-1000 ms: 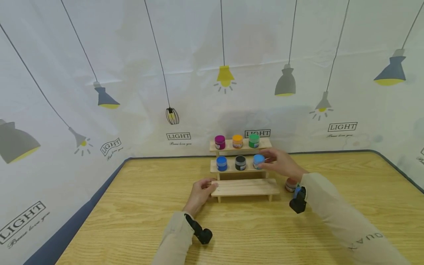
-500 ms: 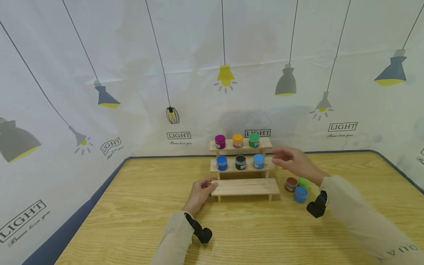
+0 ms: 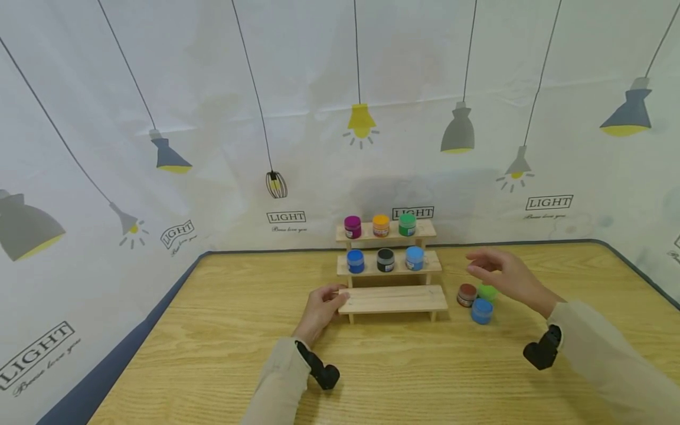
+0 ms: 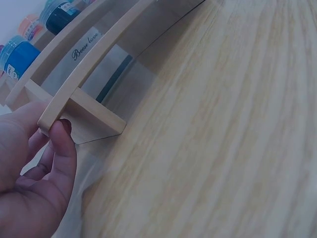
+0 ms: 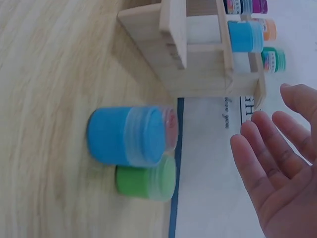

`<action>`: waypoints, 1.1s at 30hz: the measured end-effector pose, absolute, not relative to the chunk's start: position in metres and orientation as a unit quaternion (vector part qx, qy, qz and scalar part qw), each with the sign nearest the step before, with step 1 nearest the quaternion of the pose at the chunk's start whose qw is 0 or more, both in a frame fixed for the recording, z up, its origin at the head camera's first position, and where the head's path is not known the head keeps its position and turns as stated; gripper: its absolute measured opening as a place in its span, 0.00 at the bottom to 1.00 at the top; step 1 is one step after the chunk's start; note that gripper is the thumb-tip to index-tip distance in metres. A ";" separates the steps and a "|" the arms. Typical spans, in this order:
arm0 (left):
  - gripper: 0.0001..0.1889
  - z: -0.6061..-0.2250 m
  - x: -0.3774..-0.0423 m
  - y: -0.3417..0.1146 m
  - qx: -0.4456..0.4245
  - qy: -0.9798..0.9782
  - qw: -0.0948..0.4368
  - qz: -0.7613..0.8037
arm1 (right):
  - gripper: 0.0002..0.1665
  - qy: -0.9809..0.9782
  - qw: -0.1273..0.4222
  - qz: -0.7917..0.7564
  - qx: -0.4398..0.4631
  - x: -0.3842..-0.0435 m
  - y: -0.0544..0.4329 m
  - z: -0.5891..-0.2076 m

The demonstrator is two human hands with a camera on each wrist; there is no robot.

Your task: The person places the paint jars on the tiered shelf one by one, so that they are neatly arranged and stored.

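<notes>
A three-step wooden rack (image 3: 393, 300) stands before the wall. My left hand (image 3: 320, 310) pinches the left end of its lowest step between thumb and fingers, as the left wrist view shows closely. Beyond the rack's right side, my right hand (image 3: 507, 276) hovers with relaxed fingers, holding nothing. Below it on the table are three paint jars grouped together: brown (image 3: 467, 295), lime green (image 3: 486, 291) partly behind the hand, and blue (image 3: 481, 311). Blue (image 3: 355, 261), black (image 3: 385, 260) and light blue (image 3: 414, 258) paint jars sit on the middle step.
Purple (image 3: 353, 227), orange (image 3: 381, 226) and green (image 3: 406, 225) jars line the top step. Close behind the rack rises a white wall covering (image 3: 319, 147) printed with lamps. The wooden table (image 3: 404, 372) extends to both sides and toward me.
My right hand has let go of the light blue jar on the middle step and moved right, uncovering the three jars on the table. My left hand has kept its place on the rack.
</notes>
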State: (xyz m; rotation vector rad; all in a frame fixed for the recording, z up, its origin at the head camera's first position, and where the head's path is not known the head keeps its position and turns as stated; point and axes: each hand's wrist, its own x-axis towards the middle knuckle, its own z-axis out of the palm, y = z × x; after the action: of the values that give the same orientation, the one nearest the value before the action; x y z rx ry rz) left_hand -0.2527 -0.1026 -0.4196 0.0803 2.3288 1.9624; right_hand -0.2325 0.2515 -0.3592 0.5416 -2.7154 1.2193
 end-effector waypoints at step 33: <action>0.16 -0.421 -0.252 -0.102 0.036 0.765 0.038 0.642 | 0.32 -0.907 0.013 0.409 0.096 -0.232 0.292 -0.417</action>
State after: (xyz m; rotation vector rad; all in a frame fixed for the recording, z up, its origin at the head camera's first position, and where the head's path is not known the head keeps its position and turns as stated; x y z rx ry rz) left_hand -0.2518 -0.1022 -0.4210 0.1099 2.3478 1.9694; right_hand -0.2320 0.2922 -0.4165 0.2982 -2.8276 1.2758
